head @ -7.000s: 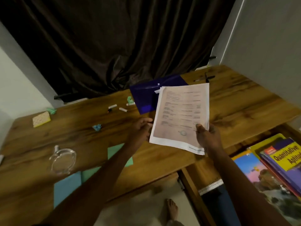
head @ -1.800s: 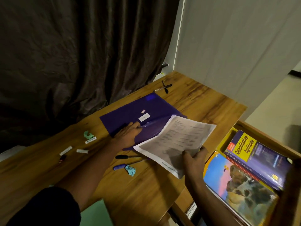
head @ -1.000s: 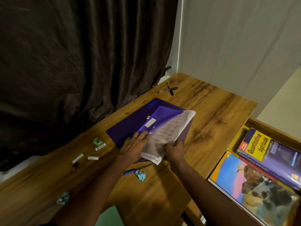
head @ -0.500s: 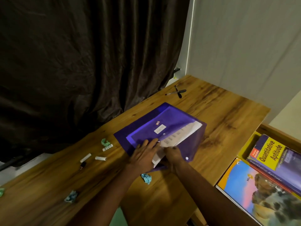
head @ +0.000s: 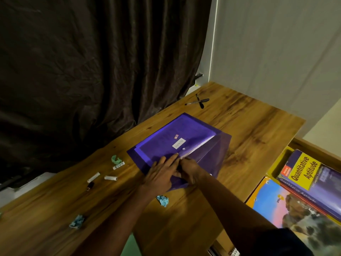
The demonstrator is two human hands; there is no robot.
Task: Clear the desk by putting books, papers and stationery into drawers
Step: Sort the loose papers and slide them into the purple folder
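Note:
A purple plastic folder [head: 184,137] lies on the wooden desk [head: 249,126], its flap lifted along the right side. The sheaf of papers [head: 201,147] is almost wholly inside it; only a thin white edge shows. My left hand [head: 162,172] presses flat on the folder's near corner with straight fingers. Just right of it, my right hand [head: 191,170] is curled at the folder's opening, pinching the papers' near end. Two black pens [head: 198,102] lie crossed at the far edge.
An open drawer at the right holds a yellow-and-purple book [head: 310,178] and a picture book [head: 295,215]. Crumpled paper bits [head: 162,200] and small white sticks [head: 110,177] dot the desk to the left. A dark curtain hangs behind the desk.
The papers, held up over the desk earlier, have slid into the purple folder until only an edge shows. Both hands have come together at the folder's near corner.

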